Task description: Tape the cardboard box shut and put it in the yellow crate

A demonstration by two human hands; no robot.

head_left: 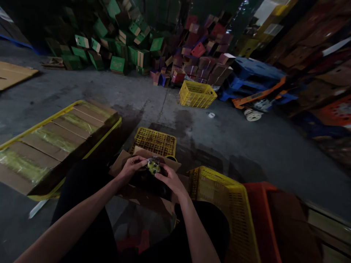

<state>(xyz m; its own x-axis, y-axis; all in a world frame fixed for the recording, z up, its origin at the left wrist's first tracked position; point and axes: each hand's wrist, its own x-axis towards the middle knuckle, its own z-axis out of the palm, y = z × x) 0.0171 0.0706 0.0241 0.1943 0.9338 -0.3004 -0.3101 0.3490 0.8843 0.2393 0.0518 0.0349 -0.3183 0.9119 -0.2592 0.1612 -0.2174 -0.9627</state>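
Between my two hands is a small yellow-green item in clear, shiny plastic (153, 166), perhaps wrapped fruit; I cannot make out its exact kind. My left hand (134, 167) pinches the wrap at its left edge. On the other side, the fingers and thumb of my right hand (170, 179) grip it. Both hands are over an open cardboard box (139, 201) with its flaps spread, set between my knees. The inside of the box is dark, so its contents are hidden. Just beyond it, a yellow plastic crate (156, 140) shows its grid surface.
Taped cartons (59, 137) fill a yellow-edged holder at left. At right stand a yellow crate (219, 179) and a red bin (260, 188). Farther off are another yellow crate (197, 95), piled green boxes (117, 64), blue pallets (246, 75) and an orange pallet jack (260, 95).
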